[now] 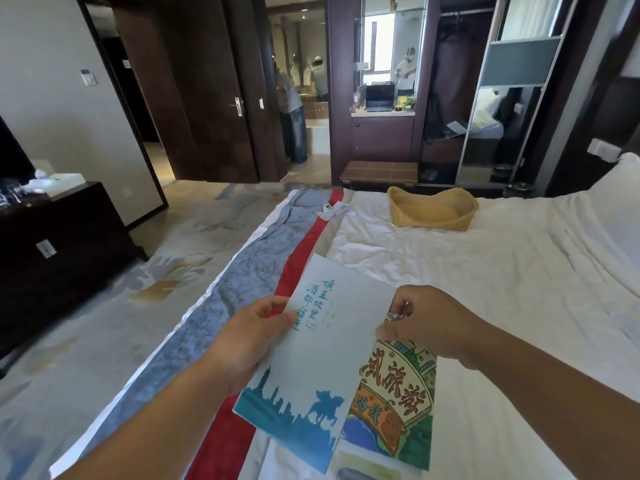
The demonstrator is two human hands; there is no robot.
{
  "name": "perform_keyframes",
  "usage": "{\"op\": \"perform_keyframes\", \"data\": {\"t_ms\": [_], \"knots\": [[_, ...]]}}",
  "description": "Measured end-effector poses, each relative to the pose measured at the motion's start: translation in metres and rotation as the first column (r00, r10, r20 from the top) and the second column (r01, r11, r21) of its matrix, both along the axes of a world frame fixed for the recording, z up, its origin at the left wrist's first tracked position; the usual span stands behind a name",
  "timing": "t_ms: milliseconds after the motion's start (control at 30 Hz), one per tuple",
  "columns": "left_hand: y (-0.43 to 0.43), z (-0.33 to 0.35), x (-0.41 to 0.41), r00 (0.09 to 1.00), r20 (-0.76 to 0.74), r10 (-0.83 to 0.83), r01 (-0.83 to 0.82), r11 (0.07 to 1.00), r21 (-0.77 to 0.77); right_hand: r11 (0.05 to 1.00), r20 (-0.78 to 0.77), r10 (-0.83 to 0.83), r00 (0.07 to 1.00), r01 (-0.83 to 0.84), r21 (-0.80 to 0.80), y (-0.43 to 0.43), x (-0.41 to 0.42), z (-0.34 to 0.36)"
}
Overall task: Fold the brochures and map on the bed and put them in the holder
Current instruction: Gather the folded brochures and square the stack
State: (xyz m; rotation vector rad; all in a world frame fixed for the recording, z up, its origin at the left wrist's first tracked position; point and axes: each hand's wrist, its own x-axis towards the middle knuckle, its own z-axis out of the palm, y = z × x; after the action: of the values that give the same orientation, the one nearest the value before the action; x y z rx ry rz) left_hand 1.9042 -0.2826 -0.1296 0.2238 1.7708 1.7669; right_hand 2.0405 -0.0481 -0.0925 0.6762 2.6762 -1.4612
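left hand (251,337) gripping flat pale brochure (325,355), right hand (427,322) pinching map (398,389)

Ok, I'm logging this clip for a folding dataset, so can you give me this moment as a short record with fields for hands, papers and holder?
left hand: left hand grips the left edge of the pale blue brochure, thumb on top
right hand: right hand pinches the top of the illustrated map, which the brochure partly overlaps
holder: wicker basket, farther up the bed, no paper visible in it
surface: white bed with a blue and red bed runner
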Motion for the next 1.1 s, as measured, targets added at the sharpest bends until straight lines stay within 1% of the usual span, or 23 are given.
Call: {"op": "perform_keyframes", "data": {"t_ms": [100,167,233,300,333,400,433,500,600,733,900,1100], "knots": [[-0.001,-0.001,0.0,1.0,-0.004,0.019,-0.019,1.0,0.002,0.998,-0.019,-0.021,1.0,0.02,-0.065,-0.001,-0.004,0.0],[-0.001,-0.002,0.0,0.997,-0.027,0.068,-0.068,0.998,0.005,0.987,-0.069,-0.069,0.995,0.058,-0.149,0.0,-0.006,-0.002],[-0.001,-0.002,-0.001,0.991,-0.048,0.128,-0.128,0.992,0.016,0.953,-0.141,-0.16,0.977,0.116,-0.279,0.0,-0.008,-0.002],[-0.003,-0.001,-0.005,0.978,-0.051,0.2,-0.198,0.979,0.044,0.876,-0.15,-0.223,0.963,0.13,-0.465,0.003,-0.005,-0.005],[-0.004,-0.001,-0.007,0.971,-0.038,0.237,-0.235,0.97,0.058,0.835,-0.118,-0.19,0.975,0.098,-0.541,0.003,-0.002,-0.008],[-0.009,0.0,-0.013,0.954,0.005,0.3,-0.299,0.95,0.092,0.794,-0.024,-0.04,0.999,0.017,-0.608,0.0,0.005,-0.022],[-0.01,0.001,-0.016,0.946,0.022,0.322,-0.323,0.941,0.107,0.791,0.013,0.016,1.0,-0.004,-0.611,-0.002,0.009,-0.03],[-0.013,0.001,-0.019,0.944,0.026,0.33,-0.33,0.937,0.115,0.815,0.033,0.041,0.999,-0.014,-0.58,-0.009,0.012,-0.042],[-0.014,0.002,-0.02,0.945,-0.02,0.326,-0.323,0.942,0.096,0.885,-0.007,0.014,1.0,-0.016,-0.466,-0.012,0.01,-0.042],[-0.017,0.009,-0.025,0.936,-0.064,0.346,-0.341,0.937,0.082,0.946,-0.035,0.048,0.998,-0.057,-0.32,-0.005,0.005,-0.021],[-0.019,0.017,-0.027,0.934,-0.174,0.313,-0.311,0.95,0.042,0.97,-0.049,0.099,0.994,-0.107,-0.216,0.005,0.0,0.002],[-0.021,0.022,-0.03,0.935,-0.165,0.312,-0.304,0.95,0.075,0.967,-0.062,0.136,0.989,-0.146,-0.207,0.011,-0.005,0.015]]}}
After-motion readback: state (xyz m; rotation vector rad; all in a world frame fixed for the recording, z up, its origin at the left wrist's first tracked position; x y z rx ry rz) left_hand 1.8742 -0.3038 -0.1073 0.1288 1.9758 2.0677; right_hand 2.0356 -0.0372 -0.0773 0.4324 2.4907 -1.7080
